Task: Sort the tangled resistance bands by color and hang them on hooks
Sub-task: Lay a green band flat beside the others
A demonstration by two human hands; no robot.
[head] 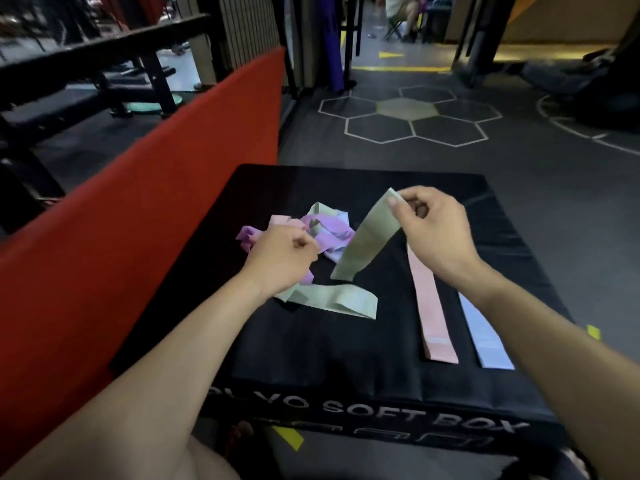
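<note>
While right hand (433, 233) pinches green band (367, 237) (raised) | left hand (280, 258) fingers curled, contents unclear

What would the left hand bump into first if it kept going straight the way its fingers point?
Probably the tangled pile of bands lying just ahead of the left hand on the black soft box, most likely a purple band. Depth is hard to judge from one view.

Tangle (311, 230) partly behind left hand (280, 258) (box (346, 375) lettering blurred, cut off).
</note>
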